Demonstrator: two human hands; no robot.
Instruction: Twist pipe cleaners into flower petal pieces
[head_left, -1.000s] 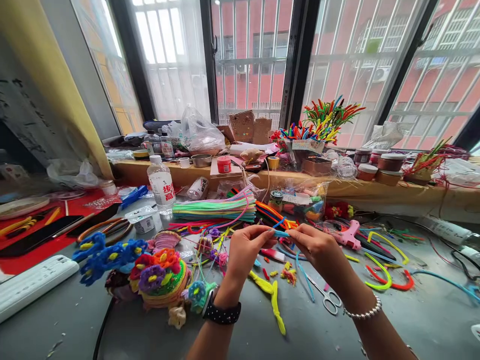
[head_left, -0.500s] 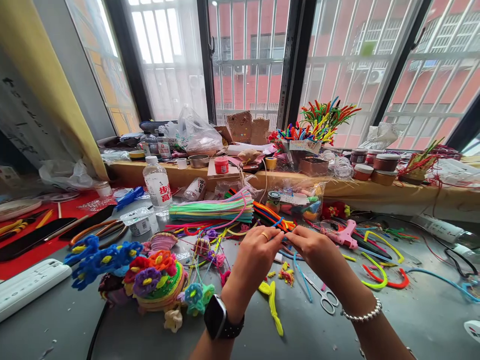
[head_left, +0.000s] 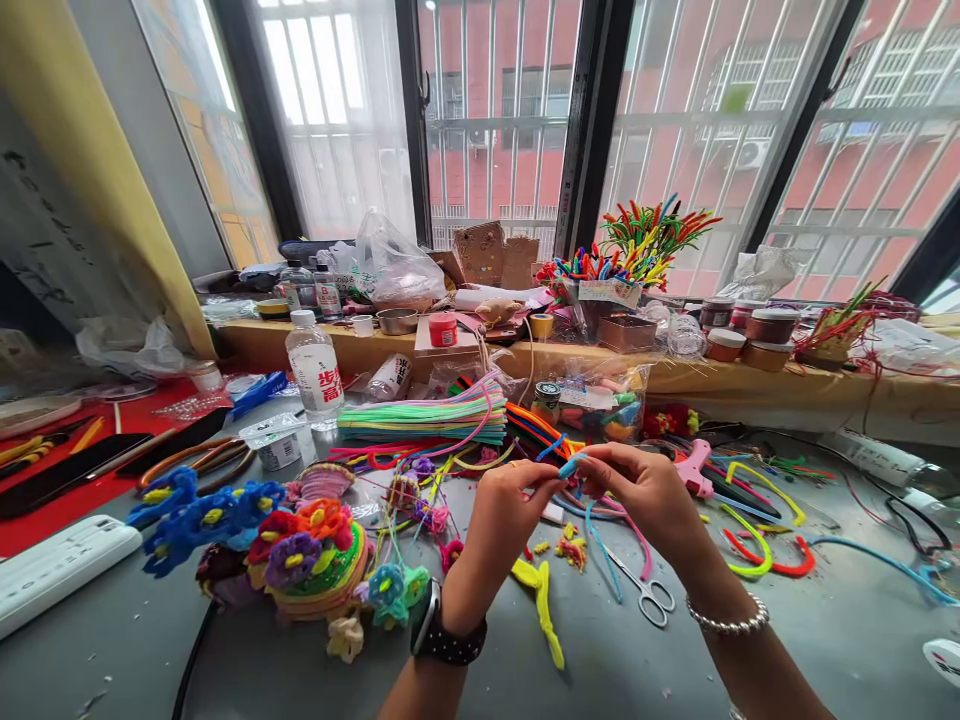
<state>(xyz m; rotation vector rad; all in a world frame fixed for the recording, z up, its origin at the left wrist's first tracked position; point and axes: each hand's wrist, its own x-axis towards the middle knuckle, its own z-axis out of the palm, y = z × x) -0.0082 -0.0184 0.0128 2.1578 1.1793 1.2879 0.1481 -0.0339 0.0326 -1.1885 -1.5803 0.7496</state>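
Near the middle of the grey table, my left hand (head_left: pixel 517 500) pinches one end of a small light-blue fuzzy piece (head_left: pixel 572 465). Its other end is between the fingertips of my right hand (head_left: pixel 630 490). Below them lie a yellow fuzzy piece (head_left: pixel 546 610), small red and yellow scraps (head_left: pixel 571 548) and silver scissors (head_left: pixel 654 602). A bundle of pastel pipe cleaners (head_left: pixel 424 418) sits beyond my left hand. Fuzzy flowers in blue, purple and orange (head_left: pixel 292 562) stand at the left.
A water bottle (head_left: pixel 315 370) stands at the back left, and a white power strip (head_left: pixel 64 570) lies at the left edge. Right of my hands are a pink glue gun (head_left: pixel 696 468) and bent pipe cleaners (head_left: pixel 750 545). Jars (head_left: pixel 772 325) line the ledge.
My hands have turned and moved slightly apart at the fingertips, so the light-blue piece now shows between them. My right fingers have lifted and opened out a little.
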